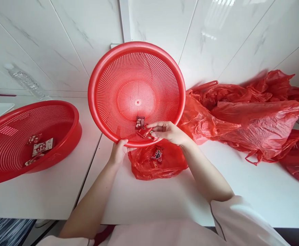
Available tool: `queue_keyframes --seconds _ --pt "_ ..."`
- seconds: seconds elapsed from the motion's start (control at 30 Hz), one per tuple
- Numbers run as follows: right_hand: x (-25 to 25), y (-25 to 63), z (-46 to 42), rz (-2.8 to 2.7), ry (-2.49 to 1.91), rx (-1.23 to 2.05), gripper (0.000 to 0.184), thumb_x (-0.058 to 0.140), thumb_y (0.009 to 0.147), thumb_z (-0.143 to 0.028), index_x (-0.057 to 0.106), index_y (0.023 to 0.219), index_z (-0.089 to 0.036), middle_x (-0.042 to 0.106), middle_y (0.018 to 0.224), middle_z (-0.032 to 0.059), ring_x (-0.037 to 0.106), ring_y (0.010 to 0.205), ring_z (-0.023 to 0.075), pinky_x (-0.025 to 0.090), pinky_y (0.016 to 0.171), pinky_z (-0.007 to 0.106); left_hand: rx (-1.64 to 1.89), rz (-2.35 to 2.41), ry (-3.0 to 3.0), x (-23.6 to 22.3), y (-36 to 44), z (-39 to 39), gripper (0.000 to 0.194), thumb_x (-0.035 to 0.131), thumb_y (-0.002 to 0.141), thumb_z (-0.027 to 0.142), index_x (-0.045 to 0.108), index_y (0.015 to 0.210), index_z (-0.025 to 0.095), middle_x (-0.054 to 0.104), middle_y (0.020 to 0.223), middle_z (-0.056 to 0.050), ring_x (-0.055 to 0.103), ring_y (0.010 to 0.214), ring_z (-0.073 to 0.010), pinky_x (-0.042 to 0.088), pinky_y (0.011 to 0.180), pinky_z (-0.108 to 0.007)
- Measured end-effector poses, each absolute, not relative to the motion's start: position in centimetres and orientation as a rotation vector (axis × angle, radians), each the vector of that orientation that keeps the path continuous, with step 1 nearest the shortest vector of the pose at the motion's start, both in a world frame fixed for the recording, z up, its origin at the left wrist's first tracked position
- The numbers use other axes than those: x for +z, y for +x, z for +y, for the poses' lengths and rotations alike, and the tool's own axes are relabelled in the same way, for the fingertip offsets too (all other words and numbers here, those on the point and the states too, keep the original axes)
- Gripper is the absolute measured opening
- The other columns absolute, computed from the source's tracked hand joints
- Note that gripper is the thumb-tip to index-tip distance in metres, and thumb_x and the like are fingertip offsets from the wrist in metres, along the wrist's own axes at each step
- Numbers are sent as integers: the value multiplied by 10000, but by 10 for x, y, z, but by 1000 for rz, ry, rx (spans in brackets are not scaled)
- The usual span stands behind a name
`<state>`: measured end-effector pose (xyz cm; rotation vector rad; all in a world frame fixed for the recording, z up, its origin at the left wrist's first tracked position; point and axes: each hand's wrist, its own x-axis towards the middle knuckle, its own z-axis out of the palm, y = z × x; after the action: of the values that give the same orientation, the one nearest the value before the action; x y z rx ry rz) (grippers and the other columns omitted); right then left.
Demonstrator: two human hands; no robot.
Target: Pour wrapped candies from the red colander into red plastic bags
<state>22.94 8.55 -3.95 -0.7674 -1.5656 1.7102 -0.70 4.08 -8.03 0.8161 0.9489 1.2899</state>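
Now my left hand (118,152) grips the lower rim of the tilted red basket (113,71) from below, while my right hand (168,131), reaching in from the right, pinches with its fingers (156,129) the small red candies (144,131) lying just left of them, above the small red bag (149,167) on the bench (242,191).

Red perforated basket (136,82), red plastic bags (254,116), white marble-veined tiles (62,34), white counter (144,201).
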Motion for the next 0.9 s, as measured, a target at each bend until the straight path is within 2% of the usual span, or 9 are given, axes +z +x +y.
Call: queue_keyframes --seconds 0.1,0.2,0.3,0.4,0.53,0.63,0.77,0.9 --pt "-29 238 80 -1907 -761 1666 320 661 848 -370 694 1078 -150 717 901 58 653 735 126 549 692 276 1296 947 812 -80 -8 41 445 577 780 245 553 1221 187 631 1200 -103 598 1127 -313 573 840 -477" --pt "-23 240 75 -2115 -855 1367 292 580 901 -400 723 1014 -172 718 895 40 657 794 151 535 759 302 1298 950 802 -81 -8 42 446 581 778 247 556 1220 191 625 1216 -102 594 1134 -313 569 849 -476" --pt "-29 235 75 -2141 -944 986 232 546 922 -293 704 1063 -199 714 1003 34 659 917 164 507 870 318 1267 946 800 -83 -7 41 435 584 777 247 560 1206 179 629 1207 -106 601 1123 -315 562 859 -496" --pt "-42 230 79 -2304 -994 721 292 547 895 -177 649 1168 -199 682 1134 68 632 1039 191 472 945 343 1203 940 810 -83 -3 37 398 591 779 251 573 1168 167 637 1189 -103 607 1113 -314 555 869 -513" --pt "-57 226 86 -2451 -1115 527 277 551 926 -284 622 1175 -185 658 1137 112 636 996 211 484 846 318 1117 911 829 -84 3 29 374 595 794 254 583 1156 163 649 1167 -97 609 1110 -307 553 877 -515" --pt "-63 224 91 -2373 -1292 429 274 442 983 -354 640 1080 -191 688 972 92 653 841 193 459 721 283 1073 888 820 -83 7 25 330 585 808 260 598 1117 147 658 1142 -105 620 1085 -313 558 859 -525" --pt "-69 225 101 -2041 -1519 520 336 397 986 -371 618 831 -172 605 643 36 582 599 158 419 600 267 1090 901 821 -84 5 26 359 587 804 252 590 1148 149 655 1147 -108 614 1093 -314 566 850 -517" --pt "-72 227 108 -1597 -1295 1111 359 462 935 -503 594 836 -184 606 669 22 598 612 151 489 550 250 1125 917 838 -85 0 30 418 586 804 250 567 1214 171 624 1215 -103 600 1122 -305 566 860 -498"
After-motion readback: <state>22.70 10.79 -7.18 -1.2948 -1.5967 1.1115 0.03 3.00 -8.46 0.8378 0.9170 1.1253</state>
